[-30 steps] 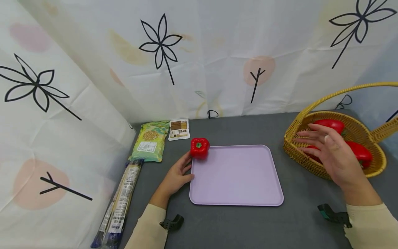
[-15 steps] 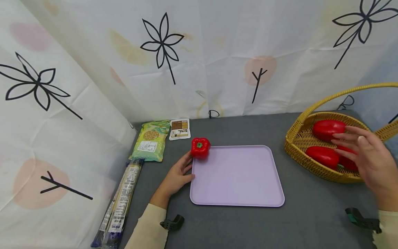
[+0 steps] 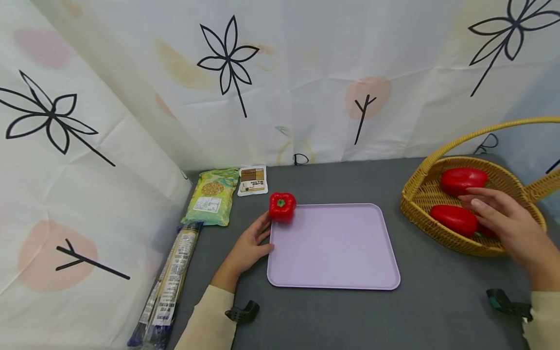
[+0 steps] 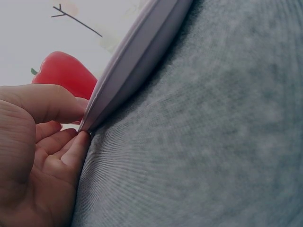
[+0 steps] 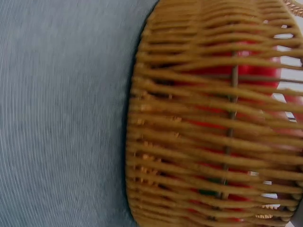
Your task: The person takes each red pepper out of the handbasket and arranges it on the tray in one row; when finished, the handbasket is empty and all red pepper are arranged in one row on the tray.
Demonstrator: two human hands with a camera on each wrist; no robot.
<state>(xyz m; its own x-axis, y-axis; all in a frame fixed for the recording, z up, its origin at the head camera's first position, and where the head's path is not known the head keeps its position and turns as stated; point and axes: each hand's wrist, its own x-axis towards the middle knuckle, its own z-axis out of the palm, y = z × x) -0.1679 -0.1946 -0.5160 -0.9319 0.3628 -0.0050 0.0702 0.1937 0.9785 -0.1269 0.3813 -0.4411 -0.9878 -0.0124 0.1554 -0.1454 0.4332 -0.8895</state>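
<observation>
My left hand (image 3: 247, 248) rests at the left edge of a lilac tray (image 3: 332, 248), thumb and fingertips against its rim. A red bell pepper (image 3: 282, 207) sits at the tray's back left corner, right by the left fingertips; the left wrist view shows the pepper (image 4: 64, 75) beyond the thumb. My right hand (image 3: 507, 221) reaches into a yellow wicker basket (image 3: 422, 194), fingers extended over a red pepper mostly hidden beneath it. Another red pepper (image 3: 463, 181) lies behind the fingers, and one more (image 3: 454, 220) to their left. Basket weave (image 5: 189, 118) fills most of the right wrist view.
A green and yellow food bag (image 3: 213, 197) and a small white-and-brown packet (image 3: 253, 181) lie at the back left. Long packs of what look like noodles (image 3: 168, 287) lie in front of them. The basket's tall handle (image 3: 494, 127) arches over it. Printed cloth walls (image 3: 306, 97) border the table.
My right hand has moved rightward across the basket and then lowered over a pepper, uncovering the two others. The left hand, tray and pepper on it have stayed in place.
</observation>
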